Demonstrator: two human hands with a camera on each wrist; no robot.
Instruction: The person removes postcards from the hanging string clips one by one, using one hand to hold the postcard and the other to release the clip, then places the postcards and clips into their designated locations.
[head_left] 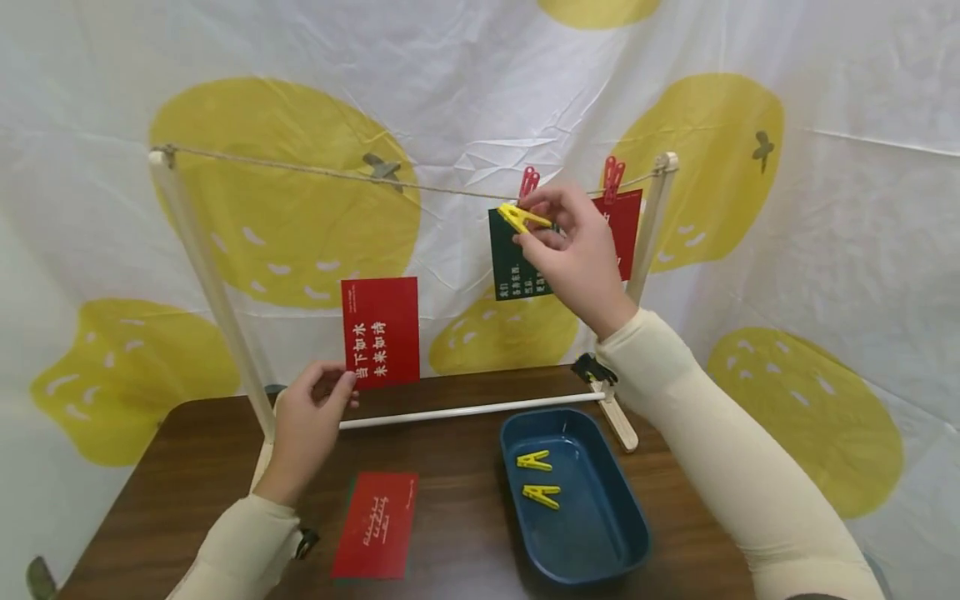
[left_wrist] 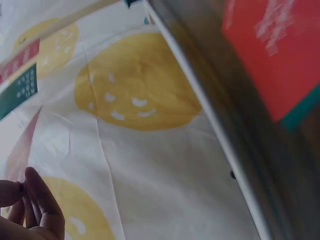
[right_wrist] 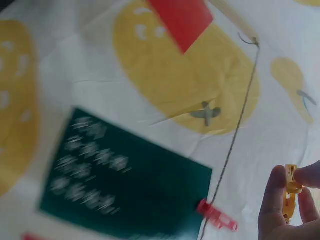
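Observation:
My left hand point(head_left: 307, 429) pinches a red card point(head_left: 384, 329) with white writing by its lower left corner, holding it up below the string. In the left wrist view the card point(left_wrist: 22, 147) appears nearly edge-on between thumb and fingers. Up near the string, my right hand point(head_left: 581, 250) pinches a yellow clothespin point(head_left: 516, 218); its fingers also show around the clothespin point(right_wrist: 290, 195) in the right wrist view. Behind that hand, a dark green card point(head_left: 505, 254) hangs from the string by a red clothespin point(head_left: 529, 179), partly hidden in the head view.
A string point(head_left: 330, 172) runs between two wooden posts point(head_left: 206, 275). Another red card point(head_left: 628, 242) hangs at its right end from red clothespins point(head_left: 613, 179). On the brown table point(head_left: 457, 492) stand a blue tray point(head_left: 640, 533) with two yellow clothespins point(head_left: 542, 495) and stacked cards point(head_left: 378, 525).

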